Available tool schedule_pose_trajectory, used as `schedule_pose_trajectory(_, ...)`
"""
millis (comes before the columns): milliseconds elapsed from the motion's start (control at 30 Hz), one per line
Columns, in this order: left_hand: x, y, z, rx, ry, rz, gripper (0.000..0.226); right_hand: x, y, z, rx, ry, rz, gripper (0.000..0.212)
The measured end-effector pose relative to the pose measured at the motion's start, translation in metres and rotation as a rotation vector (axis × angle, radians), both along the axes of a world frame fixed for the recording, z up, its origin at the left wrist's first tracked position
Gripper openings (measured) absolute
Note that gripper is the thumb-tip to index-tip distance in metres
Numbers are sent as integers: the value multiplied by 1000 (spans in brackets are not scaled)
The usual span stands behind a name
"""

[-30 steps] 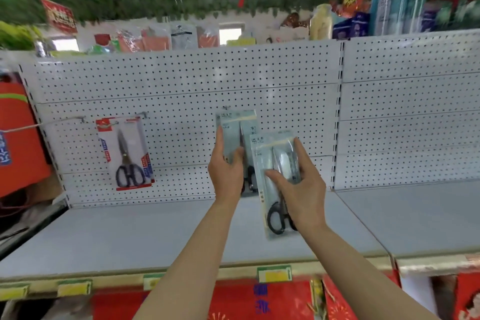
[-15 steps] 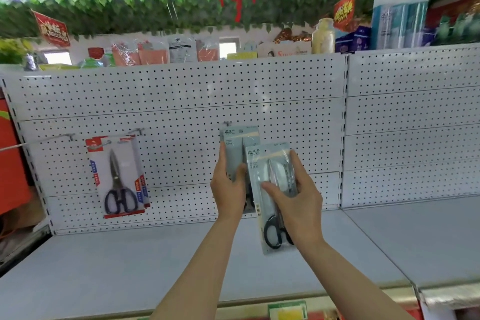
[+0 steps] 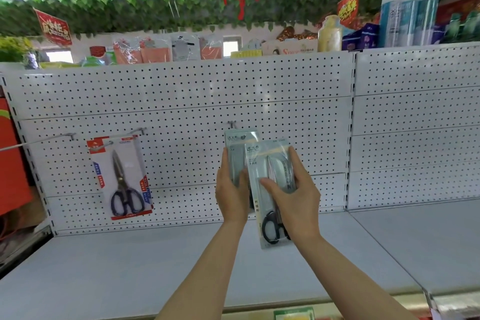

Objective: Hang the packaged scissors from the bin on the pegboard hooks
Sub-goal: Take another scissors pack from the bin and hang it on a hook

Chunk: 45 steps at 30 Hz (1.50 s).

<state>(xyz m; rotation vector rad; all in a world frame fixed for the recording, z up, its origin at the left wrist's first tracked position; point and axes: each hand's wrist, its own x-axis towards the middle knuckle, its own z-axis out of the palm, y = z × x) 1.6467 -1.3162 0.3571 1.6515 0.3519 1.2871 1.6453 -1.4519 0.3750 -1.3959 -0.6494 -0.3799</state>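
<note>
Head view. Two grey scissor packs are held up in front of the pegboard (image 3: 181,101). The rear pack (image 3: 235,153) is gripped by the left hand (image 3: 232,195), thumb across its front and fingers behind; its top edge sits at a hook (image 3: 232,125), and whether the hook passes through the hang hole cannot be told. The front pack (image 3: 271,189) is gripped by the right hand (image 3: 298,200), thumb laid over the clear plastic and fingers wrapped round the right edge; it overlaps the rear pack, and black scissor handles are seen through its lower part, below the thumb. Well to the left of both hands, a red-carded pack (image 3: 120,176) of dark-handled scissors is hung on another hook (image 3: 135,132), tilted slightly. Further left again a long wire hook (image 3: 39,141) juts from the board.

Below the hands a pale grey shelf (image 3: 130,267) is spread, with a price label at its front edge. Above the pegboard, packets, a bottle and boxes are lined along the top; green leaf garlands, a light strip and red ornaments are hung overhead.
</note>
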Motion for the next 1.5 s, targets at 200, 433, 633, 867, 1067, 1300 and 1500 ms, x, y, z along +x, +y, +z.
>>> schedule_pose_trajectory(200,-3,24,-5,194,166,147,70,8,22,1,-24,10,-8,84)
schedule_pose_trajectory(433,-33,33,55,283,-34,42,41,23,56,14,-7,35,-36,84)
schedule_pose_trajectory(633,-22,41,67,457,211,34,49,31,81,12,-28,68,-91,78)
schedule_pose_trajectory(867,-5,48,63,470,288,84,57,43,96,5,-58,94,-147,73)
schedule_pose_trajectory(1067,8,57,67,497,345,135,56,60,113,8,-110,54,-232,73)
schedule_pose_trajectory(1300,1,59,70,570,407,152,59,66,103,5,-255,-9,-312,74)
schedule_pose_trajectory(1500,-25,47,67,649,453,144,69,53,60,2,-358,-230,-392,70)
